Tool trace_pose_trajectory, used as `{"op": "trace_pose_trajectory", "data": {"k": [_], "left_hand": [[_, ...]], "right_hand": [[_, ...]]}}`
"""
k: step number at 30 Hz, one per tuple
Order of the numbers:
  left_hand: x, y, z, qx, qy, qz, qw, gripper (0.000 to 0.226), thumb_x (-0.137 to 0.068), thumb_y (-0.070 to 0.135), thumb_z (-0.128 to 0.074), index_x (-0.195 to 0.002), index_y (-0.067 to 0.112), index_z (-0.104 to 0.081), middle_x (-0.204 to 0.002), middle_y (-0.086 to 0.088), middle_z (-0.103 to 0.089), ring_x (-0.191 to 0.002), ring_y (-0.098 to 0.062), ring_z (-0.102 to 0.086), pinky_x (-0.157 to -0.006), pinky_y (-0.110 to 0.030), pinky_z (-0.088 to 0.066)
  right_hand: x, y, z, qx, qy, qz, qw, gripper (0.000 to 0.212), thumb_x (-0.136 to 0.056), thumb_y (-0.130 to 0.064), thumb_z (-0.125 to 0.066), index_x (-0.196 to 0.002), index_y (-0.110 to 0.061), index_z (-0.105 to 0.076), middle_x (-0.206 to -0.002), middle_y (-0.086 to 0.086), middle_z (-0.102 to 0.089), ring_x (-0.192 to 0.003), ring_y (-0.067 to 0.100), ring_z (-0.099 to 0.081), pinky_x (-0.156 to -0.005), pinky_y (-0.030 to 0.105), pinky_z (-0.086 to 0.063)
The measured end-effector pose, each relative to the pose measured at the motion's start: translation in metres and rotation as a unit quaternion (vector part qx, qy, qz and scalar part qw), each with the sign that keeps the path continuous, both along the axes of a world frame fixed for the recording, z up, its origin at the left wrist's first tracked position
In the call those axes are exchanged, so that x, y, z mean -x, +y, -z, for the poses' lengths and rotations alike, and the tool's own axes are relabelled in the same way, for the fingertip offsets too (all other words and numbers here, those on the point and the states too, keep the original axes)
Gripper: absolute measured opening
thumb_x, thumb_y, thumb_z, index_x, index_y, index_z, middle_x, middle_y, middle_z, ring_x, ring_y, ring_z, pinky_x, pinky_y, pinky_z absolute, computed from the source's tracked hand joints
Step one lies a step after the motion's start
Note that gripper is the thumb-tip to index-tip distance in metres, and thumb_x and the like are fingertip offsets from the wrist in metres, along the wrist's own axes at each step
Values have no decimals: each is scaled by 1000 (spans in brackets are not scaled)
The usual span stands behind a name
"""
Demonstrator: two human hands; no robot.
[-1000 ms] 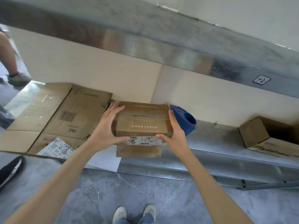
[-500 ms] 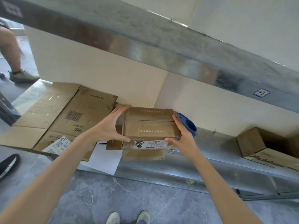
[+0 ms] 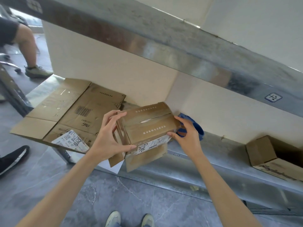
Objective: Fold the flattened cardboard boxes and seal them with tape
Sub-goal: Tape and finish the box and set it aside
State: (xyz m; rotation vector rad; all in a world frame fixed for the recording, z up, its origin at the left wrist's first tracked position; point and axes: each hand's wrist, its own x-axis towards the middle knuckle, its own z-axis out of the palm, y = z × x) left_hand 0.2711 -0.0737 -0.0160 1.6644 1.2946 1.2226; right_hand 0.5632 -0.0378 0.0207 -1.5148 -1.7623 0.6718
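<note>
A small brown cardboard box (image 3: 147,126) with clear tape along its top seam and a white label on its front sits tilted at the front of the metal shelf (image 3: 213,163); its lower flaps hang open. My left hand (image 3: 111,140) grips its left end, fingers on top and thumb under the front corner. My right hand (image 3: 186,136) holds the right end, thumb on the front face. A blue tape dispenser (image 3: 199,128) lies just behind my right hand, partly hidden. Flattened cardboard boxes (image 3: 73,112) lie on the shelf to the left.
A folded open box (image 3: 270,154) stands on the shelf at the right. An upper metal shelf (image 3: 164,46) overhangs the work area. Another person's leg (image 3: 27,46) and a black shoe (image 3: 11,159) are at the left. My shoes (image 3: 129,219) are on the grey floor.
The box has turned so its left end swings toward me and its right end toward the wall. Both hands stayed on its ends and shifted with it.
</note>
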Motion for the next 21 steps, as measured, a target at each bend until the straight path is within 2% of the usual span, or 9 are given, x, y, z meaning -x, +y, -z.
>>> {"op": "trace_pose_trajectory", "data": {"k": [3,5,10,13,15,16,18,21], "left_hand": [[1,-15,-1,-15,4,-41,999,109,-47,52,-95,-142,33,-46,-146,15,-27,-139,-2,-33,-114,-45,-39],[1,-25,-2,-28,7,-72,997,109,-47,53,-95,-142,33,-47,-145,16,-27,-139,-4,-34,-112,-44,-41],[-16,-53,-4,-63,-9,-162,985,107,-47,53,-91,-141,30,-47,-145,11,-27,-141,-14,-33,-108,-46,-45],[-43,-67,-3,-71,-15,-241,968,108,-47,49,-93,-141,28,-45,-145,5,-26,-143,-20,-30,-112,-48,-42],[-69,-72,-1,-70,-18,-292,954,110,-47,42,-98,-141,29,-42,-145,5,-24,-143,-19,-28,-115,-47,-37],[-83,-73,1,-67,-16,-316,946,110,-48,39,-99,-141,30,-41,-145,5,-23,-143,-17,-28,-117,-44,-35],[-113,-72,4,-58,-20,-362,930,110,-49,40,-99,-141,31,-40,-147,5,-22,-143,-12,-25,-117,-27,-31],[-149,-69,2,-46,-25,-398,916,111,-48,50,-95,-142,33,-38,-148,6,-22,-142,-9,-25,-100,-5,-23]], "right_hand": [[6,1,-2,-3,-3,-22,1000,62,-77,-26,-83,-130,-34,-53,-118,-22,-51,-112,14,-58,-92,38,-56],[11,2,-5,-5,8,-36,999,62,-76,-33,-82,-130,-39,-52,-117,-20,-54,-109,17,-60,-90,44,-56],[14,6,-8,-24,17,-61,998,72,-78,-35,-81,-141,-34,-47,-126,-17,-50,-108,8,-58,-90,42,-56],[7,3,-11,-20,7,-90,996,83,-75,-50,-74,-148,-30,-40,-140,-9,-46,-113,4,-53,-95,39,-54],[0,-2,-12,-10,0,-130,991,84,-73,-57,-71,-147,-36,-38,-139,-13,-46,-114,-1,-51,-97,35,-52],[-5,-5,-12,1,-3,-151,989,81,-73,-58,-71,-145,-41,-38,-137,-16,-46,-115,-4,-50,-98,35,-51],[-16,-9,-10,31,-13,-193,981,79,-74,-55,-74,-143,-45,-37,-139,-18,-48,-119,-7,-48,-103,38,-49],[-31,-14,-6,77,-34,-267,960,91,-77,-50,-79,-152,-44,-28,-151,-17,-41,-132,1,-44,-111,42,-42]]}}
